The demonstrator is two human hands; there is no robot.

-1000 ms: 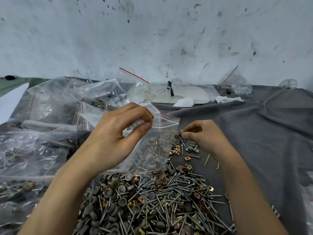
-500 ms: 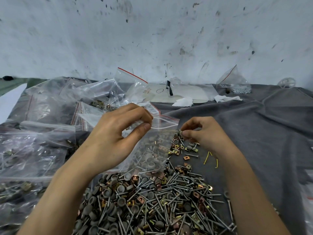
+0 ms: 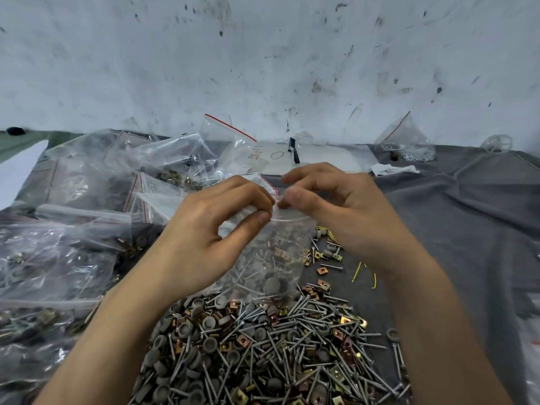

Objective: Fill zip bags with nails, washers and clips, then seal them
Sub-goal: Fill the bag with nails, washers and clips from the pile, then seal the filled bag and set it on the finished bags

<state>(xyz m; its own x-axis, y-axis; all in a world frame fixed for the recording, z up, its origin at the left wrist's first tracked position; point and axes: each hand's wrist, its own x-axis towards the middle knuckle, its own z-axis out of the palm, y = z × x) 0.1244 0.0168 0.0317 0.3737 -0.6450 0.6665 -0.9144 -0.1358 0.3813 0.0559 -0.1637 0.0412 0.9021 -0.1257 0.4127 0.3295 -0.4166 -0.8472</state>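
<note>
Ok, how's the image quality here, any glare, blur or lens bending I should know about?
Head view: light is flat and even, shadows soft; glare streaks the clear bags at left; fingertips of the right hand look slightly blurred at the mouth of the zip bag; the wide lens stretches everything toward the frame edges; the nail pile is sharp.

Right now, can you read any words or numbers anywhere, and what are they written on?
"O" (or a zero): a handwritten loop on the white sheet at the back.
Scribble left of the loop, on the same sheet: too blurred to read.
Nothing else readable.
</note>
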